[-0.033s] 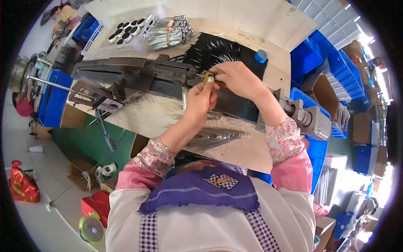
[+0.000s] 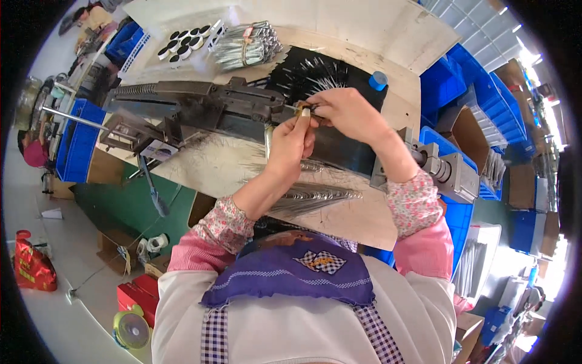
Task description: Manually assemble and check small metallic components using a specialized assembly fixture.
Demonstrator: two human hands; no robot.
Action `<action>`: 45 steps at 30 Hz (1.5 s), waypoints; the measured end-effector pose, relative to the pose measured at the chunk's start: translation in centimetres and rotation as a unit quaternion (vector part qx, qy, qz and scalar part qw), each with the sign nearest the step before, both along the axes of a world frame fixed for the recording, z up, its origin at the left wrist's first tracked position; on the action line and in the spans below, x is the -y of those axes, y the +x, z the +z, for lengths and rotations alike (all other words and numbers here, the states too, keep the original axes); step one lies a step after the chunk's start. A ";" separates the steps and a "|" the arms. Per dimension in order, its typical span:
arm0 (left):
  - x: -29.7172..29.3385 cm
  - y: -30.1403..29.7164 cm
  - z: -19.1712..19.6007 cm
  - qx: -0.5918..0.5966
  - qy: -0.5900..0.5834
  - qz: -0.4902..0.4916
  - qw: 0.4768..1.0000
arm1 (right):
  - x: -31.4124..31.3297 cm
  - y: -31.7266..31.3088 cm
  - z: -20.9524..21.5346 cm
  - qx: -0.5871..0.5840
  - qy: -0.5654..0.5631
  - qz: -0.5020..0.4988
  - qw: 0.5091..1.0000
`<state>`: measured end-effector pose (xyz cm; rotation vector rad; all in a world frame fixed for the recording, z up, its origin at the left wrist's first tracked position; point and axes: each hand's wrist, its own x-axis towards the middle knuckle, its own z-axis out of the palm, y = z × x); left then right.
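My left hand (image 2: 292, 141) reaches up from below and pinches a small pale metal piece (image 2: 305, 111) at the middle of a long dark metal machine (image 2: 200, 106) that lies across the workbench (image 2: 364, 212). Coming in from the right, my right hand (image 2: 347, 113) has its fingertips closed on a thin metal pin, touching the same spot. The two hands meet fingertip to fingertip. A heap of thin silvery pins (image 2: 312, 197) lies on the bench just under my left forearm.
A black sheet with loose pins (image 2: 315, 73), a tied bundle of pins (image 2: 245, 45), a tray of black round parts (image 2: 188, 39) and a blue cap (image 2: 377, 80) lie behind the machine. A grey motor (image 2: 448, 170) and blue bins (image 2: 479, 91) flank the right.
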<state>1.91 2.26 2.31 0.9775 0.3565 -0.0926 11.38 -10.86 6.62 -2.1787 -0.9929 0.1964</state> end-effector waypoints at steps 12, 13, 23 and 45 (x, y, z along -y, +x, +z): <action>0.5 0.9 1.1 0.079 -0.222 -0.101 0.967 | 0.0 2.8 2.9 -0.288 -0.065 0.023 0.955; 0.1 1.1 1.2 0.085 -0.224 -0.101 0.966 | -0.2 2.7 3.5 -0.203 -0.119 0.030 0.971; -2.2 0.4 0.7 0.066 -0.419 -0.043 0.905 | -2.1 -4.5 1.8 0.287 -0.049 -0.042 0.956; -2.7 0.1 1.8 0.081 -0.321 -0.032 0.943 | -0.6 -1.1 2.6 0.194 -0.022 -0.052 0.979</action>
